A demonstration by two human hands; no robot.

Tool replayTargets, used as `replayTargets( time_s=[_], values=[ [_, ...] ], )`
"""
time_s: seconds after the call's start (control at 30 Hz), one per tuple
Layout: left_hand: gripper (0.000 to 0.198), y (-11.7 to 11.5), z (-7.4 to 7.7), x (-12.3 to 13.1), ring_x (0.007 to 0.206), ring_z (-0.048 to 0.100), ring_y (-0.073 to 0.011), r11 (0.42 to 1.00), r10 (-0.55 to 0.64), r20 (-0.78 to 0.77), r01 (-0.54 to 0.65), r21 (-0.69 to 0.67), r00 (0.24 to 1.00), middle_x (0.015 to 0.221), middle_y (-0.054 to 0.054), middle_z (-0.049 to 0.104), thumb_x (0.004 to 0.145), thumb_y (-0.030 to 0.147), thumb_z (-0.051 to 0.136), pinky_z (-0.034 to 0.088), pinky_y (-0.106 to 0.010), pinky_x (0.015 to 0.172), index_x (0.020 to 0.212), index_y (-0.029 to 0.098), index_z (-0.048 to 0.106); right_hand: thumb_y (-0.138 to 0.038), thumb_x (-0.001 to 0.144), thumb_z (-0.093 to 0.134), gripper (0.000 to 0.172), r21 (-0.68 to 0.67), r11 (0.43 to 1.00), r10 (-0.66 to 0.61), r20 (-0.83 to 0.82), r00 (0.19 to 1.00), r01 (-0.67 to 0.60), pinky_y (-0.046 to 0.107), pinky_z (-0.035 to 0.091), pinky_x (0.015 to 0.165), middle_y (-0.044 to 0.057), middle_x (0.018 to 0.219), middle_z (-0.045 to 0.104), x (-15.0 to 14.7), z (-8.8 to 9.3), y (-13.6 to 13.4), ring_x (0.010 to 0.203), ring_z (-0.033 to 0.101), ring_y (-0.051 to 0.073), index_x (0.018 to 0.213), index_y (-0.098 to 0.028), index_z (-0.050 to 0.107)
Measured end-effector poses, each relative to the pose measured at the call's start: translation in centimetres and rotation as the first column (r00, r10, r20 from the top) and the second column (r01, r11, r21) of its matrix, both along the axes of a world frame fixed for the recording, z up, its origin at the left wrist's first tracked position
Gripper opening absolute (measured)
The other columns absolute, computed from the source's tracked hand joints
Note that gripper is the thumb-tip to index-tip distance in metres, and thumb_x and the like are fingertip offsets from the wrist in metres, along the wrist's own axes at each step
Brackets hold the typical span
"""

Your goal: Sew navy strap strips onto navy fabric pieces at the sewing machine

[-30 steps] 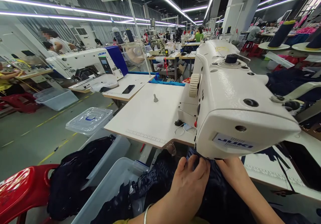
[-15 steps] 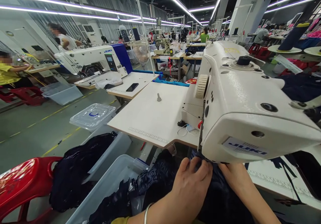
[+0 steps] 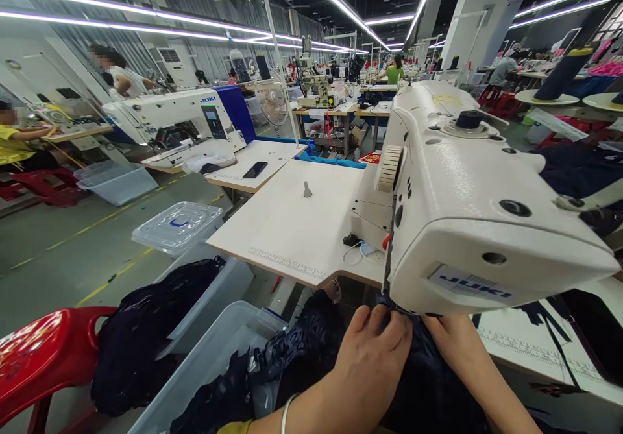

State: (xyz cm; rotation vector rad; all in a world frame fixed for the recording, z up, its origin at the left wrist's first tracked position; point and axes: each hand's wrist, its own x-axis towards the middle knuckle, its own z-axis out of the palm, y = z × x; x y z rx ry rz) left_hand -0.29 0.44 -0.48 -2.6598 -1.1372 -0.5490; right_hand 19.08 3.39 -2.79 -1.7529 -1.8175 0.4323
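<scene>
A white JUKI sewing machine (image 3: 477, 200) fills the right side, its head hanging over both hands. My left hand (image 3: 372, 356), with a bangle at the wrist, is closed on dark navy fabric (image 3: 418, 382) just left of the machine head's lower edge. Partly behind that edge, my right hand (image 3: 452, 340) rests at the same fabric, and its fingertips are hidden under the machine. The needle area cannot be seen. From my hands the fabric hangs down and spreads left towards a clear plastic bin.
The clear bin (image 3: 195, 369) stands at lower left, beside dark fabric (image 3: 156, 317) and a red stool (image 3: 53, 349). A white table (image 3: 282, 220) with a printed ruler edge lies ahead. A phone (image 3: 255, 170) sits farther off. Dark thread cones (image 3: 564, 74) stand at right.
The view has shifted very slightly. Both hands stay at nearly the same place on the navy fabric beneath the machine head.
</scene>
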Motion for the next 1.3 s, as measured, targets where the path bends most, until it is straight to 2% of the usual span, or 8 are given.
replayTargets(
  time_s=[0.13,0.33,0.47,0.53,0.67,0.87,1.13,1.3],
  values=[
    [0.036,-0.1,0.8,0.2,0.113,0.050,-0.0230,0.999,-0.034,0.022,0.035,-0.037,0.999,0.121,-0.004,0.061,0.098,0.022,0.041,0.031,-0.036,0.099,0.132,0.014,0.051,-0.039,0.088,0.037,0.036,-0.039,0.999,-0.021,-0.067,0.998,0.018,0.033,0.051,0.062,0.013,0.081,0.075,0.0,0.1,-0.2,0.082,0.071,0.031,0.074,-0.022,0.064],
    [0.060,-1.0,1.8,-0.4,0.122,0.044,-0.0268,0.989,-0.048,0.120,0.064,-0.133,0.992,0.134,-0.005,0.056,0.094,0.053,0.043,0.025,-0.039,0.107,0.139,0.013,0.045,-0.045,0.088,0.042,0.033,-0.038,0.998,-0.061,-0.225,0.972,0.054,0.033,0.051,0.068,0.009,0.080,0.072,-0.2,0.4,-0.8,0.083,0.068,0.027,0.073,-0.022,0.060],
    [0.045,-0.9,1.4,-1.1,0.120,0.046,-0.0236,0.992,0.004,0.046,0.001,-0.123,0.999,0.131,-0.005,0.058,0.096,0.034,0.045,0.026,-0.037,0.105,0.137,0.015,0.048,-0.044,0.091,0.046,0.026,-0.054,0.998,-0.049,-0.319,0.947,0.033,0.031,0.051,0.068,0.004,0.071,0.068,-0.4,0.5,-2.0,0.078,0.066,0.024,0.085,-0.024,0.061],
    [0.039,-0.8,1.2,-1.3,0.119,0.047,-0.0212,0.998,-0.022,0.029,0.024,-0.057,0.999,0.132,-0.004,0.057,0.099,0.028,0.041,0.027,-0.035,0.102,0.134,0.017,0.050,-0.043,0.091,0.048,0.022,-0.060,0.998,-0.032,-0.351,0.936,0.012,0.031,0.052,0.070,0.001,0.066,0.065,-0.5,0.4,-2.4,0.077,0.066,0.023,0.088,-0.025,0.061],
    [0.036,-0.8,1.1,-1.2,0.118,0.047,-0.0174,0.988,-0.127,-0.016,0.128,0.090,0.992,0.130,-0.001,0.059,0.103,0.024,0.034,0.029,-0.031,0.098,0.132,0.020,0.054,-0.043,0.090,0.049,0.022,-0.078,0.996,-0.069,-0.371,0.926,0.043,0.032,0.052,0.071,0.001,0.069,0.066,-0.8,0.3,-2.5,0.077,0.066,0.024,0.091,-0.025,0.061],
    [0.040,-1.3,0.7,-0.5,0.119,0.045,-0.0186,0.997,-0.009,-0.024,0.010,0.081,1.000,0.130,-0.004,0.059,0.100,0.028,0.037,0.028,-0.033,0.099,0.134,0.016,0.053,-0.044,0.088,0.050,0.025,-0.085,0.992,-0.114,-0.326,0.939,0.091,0.033,0.050,0.071,0.003,0.071,0.068,-0.7,0.4,-2.1,0.083,0.066,0.026,0.098,-0.024,0.062],
    [0.035,-1.3,0.5,0.3,0.115,0.046,-0.0191,0.985,0.059,-0.004,-0.057,0.160,0.998,0.124,-0.005,0.060,0.096,0.027,0.046,0.029,-0.033,0.096,0.127,0.016,0.059,-0.044,0.087,0.046,0.024,-0.086,0.989,-0.133,-0.226,0.965,0.116,0.035,0.049,0.073,0.005,0.068,0.065,-0.8,0.3,-1.6,0.088,0.065,0.029,0.084,-0.024,0.059],
    [0.035,-1.1,0.6,0.5,0.115,0.047,-0.0187,0.987,0.053,-0.012,-0.051,0.151,0.999,0.125,-0.005,0.060,0.098,0.024,0.042,0.029,-0.033,0.096,0.128,0.016,0.059,-0.047,0.088,0.042,0.030,-0.116,0.987,-0.133,-0.195,0.972,0.112,0.034,0.048,0.067,0.004,0.060,0.061,-0.7,0.2,-1.4,0.079,0.064,0.028,0.074,-0.025,0.057]
  ],
)
